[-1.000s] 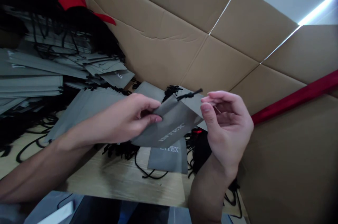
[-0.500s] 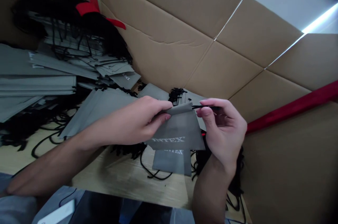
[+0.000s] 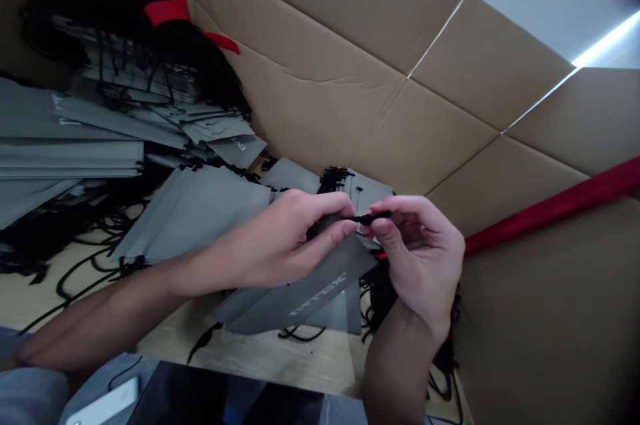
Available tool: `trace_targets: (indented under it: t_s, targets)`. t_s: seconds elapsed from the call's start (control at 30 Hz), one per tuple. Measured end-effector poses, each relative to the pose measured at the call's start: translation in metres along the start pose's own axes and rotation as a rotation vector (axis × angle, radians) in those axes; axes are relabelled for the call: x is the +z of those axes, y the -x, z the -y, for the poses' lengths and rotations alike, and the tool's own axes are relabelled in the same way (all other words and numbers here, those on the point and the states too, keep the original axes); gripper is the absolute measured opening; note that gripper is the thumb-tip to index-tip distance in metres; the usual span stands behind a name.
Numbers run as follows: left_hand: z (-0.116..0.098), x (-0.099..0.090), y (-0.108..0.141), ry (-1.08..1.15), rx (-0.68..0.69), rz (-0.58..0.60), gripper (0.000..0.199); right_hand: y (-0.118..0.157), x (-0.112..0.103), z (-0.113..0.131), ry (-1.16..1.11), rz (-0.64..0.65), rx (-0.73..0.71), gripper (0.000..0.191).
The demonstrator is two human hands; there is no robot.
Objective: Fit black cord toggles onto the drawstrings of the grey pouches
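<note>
While the left hand (image 3: 295, 241) pinches the gray bag (image 3: 307, 291) near its upper edge in the head view, the right hand (image 3: 425, 251) grips the knotted black cord (image 3: 367, 218) between thumb and fingers. The bag slants just below the left hand (white lettering showing), over the wooden table (image 3: 310, 368). Beyond lie stacked gray pouches (image 3: 195, 208), near the cardboard wall (image 3: 325, 78).

Room over near tabletop (image 3: 260, 353); grey pouch (image 3: 310, 288), then cardboard wall (image 3: 325, 111), beyond.
</note>
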State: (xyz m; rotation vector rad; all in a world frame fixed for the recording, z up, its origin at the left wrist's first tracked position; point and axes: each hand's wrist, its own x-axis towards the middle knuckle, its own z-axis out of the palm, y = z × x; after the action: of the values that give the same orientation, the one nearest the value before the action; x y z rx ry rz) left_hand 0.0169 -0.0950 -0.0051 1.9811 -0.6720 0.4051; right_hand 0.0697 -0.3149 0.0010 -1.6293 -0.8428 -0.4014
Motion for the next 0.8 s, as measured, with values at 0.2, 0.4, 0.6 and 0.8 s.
trace_targets:
  t_s: [0.2, 0.4, 0.6, 0.8]
  targets:
    - [-0.001, -0.001, 0.0, -0.004, 0.03, 0.061, 0.028, -0.002, -0.002, -0.004, -0.055, 0.07, -0.049, 0.017]
    - [-0.004, 0.003, 0.001, 0.024, 0.071, 0.073, 0.026, 0.001, 0.002, 0.0, -0.052, 0.062, 0.071, 0.021]
    - [-0.017, 0.005, 0.008, 0.113, 0.201, 0.132, 0.031, 0.0, 0.012, -0.008, -0.326, 0.144, 0.051, 0.035]
    - [-0.011, 0.024, 0.01, 0.013, 0.15, -0.074, 0.024, 0.0, -0.018, -0.001, -0.128, 0.165, 0.059, 0.022]
